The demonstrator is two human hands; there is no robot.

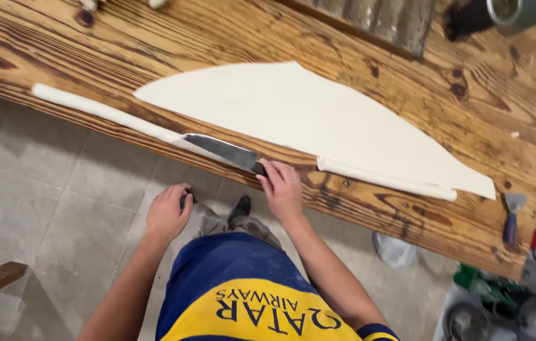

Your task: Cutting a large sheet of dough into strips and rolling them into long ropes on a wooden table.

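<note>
Wooden table (406, 208), right hand (282, 189) fingers gripping knife (223, 150) on dough roll (104, 113), left hand (167, 211) loosely curled

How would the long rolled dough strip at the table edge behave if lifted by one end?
The rolled dough strip looks soft and thin, so it would probably sag or stretch. Being round, it may roll off the table edge if pushed.

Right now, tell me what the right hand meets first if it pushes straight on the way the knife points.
Probably the rolled dough strip: the right hand aims the knife along it.
</note>
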